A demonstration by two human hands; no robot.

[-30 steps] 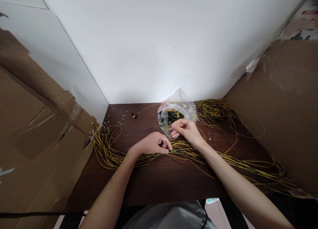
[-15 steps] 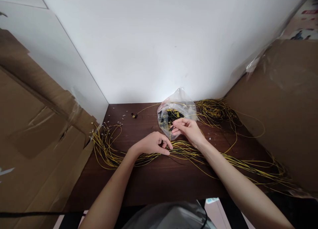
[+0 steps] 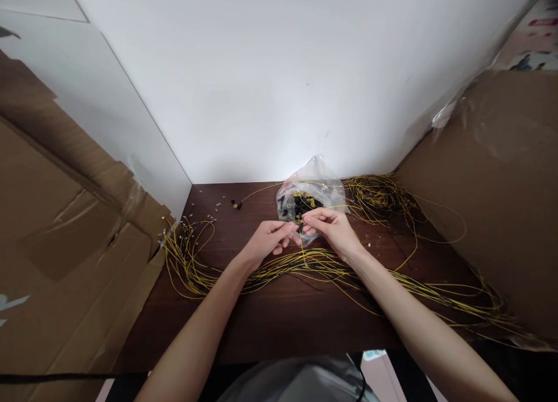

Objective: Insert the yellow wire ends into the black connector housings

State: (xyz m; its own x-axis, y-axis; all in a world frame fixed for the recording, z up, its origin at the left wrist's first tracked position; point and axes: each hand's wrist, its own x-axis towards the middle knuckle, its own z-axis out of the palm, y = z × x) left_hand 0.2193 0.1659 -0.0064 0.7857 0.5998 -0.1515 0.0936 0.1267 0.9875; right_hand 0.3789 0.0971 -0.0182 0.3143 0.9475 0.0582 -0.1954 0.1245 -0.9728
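Observation:
Between the fingertips of my right hand [image 3: 330,230] is a small black connector [image 3: 301,227], with a yellow wire [image 3: 301,245] hanging down from it. My left hand [image 3: 272,237] is closed in a pinch right beside the connector; what lies between its fingertips is too small to make out. Just behind both hands sits a clear plastic bag [image 3: 314,175] holding black and yellow small parts [image 3: 305,202]. Below them, a long bundle of yellow and black wires [image 3: 279,269] runs across the table.
Cardboard boxes flank the brown table [image 3: 279,326]: a left box [image 3: 65,245] and a right box [image 3: 488,175]. A coil of yellow wire [image 3: 375,191] lies at the back right. One black-and-yellow connector [image 3: 236,205] and small pale bits [image 3: 218,205] lie back left.
My left hand has risen from the wire bundle to the connector, its fingers closing into a pinch. My right hand stays nearly where it was, still holding the connector.

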